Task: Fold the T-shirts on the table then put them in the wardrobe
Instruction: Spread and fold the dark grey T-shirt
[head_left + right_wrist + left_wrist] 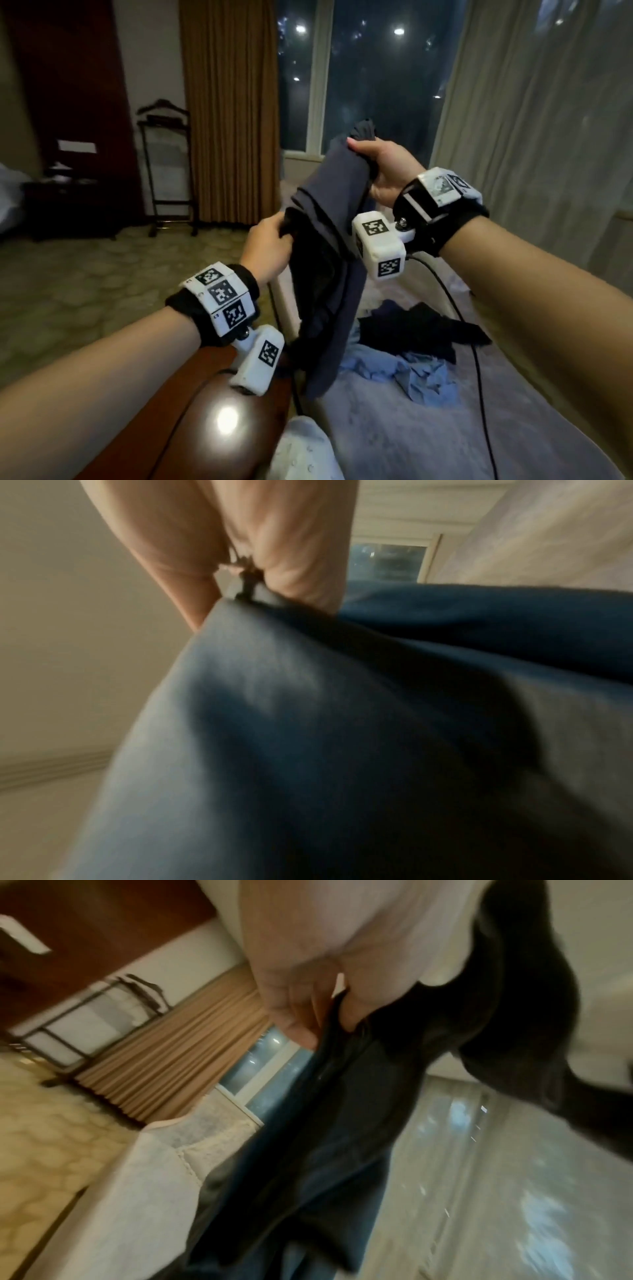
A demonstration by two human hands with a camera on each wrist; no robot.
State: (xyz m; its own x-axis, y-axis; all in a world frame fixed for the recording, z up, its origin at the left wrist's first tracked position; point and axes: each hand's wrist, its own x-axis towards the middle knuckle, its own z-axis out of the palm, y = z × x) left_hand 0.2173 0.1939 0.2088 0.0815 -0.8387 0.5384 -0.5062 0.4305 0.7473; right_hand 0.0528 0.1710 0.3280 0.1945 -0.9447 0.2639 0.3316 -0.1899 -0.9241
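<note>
Both hands (270, 245) (380, 171) grip the seemingly navy T-shirt (329, 260) hanging between them.

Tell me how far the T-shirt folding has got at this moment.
Early on. Nothing folded shows. In hand: the left hand and right hand both grip a dark navy T-shirt, which hangs bunched in the air above the surface. Left: a black garment and a light blue garment lie crumpled below. No wardrobe is plainly in view, and nothing shows as put away.

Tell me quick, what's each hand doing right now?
Left hand: closed, gripping the dark T-shirt lower down.
Right hand: closed, gripping the same T-shirt near its top.
</note>
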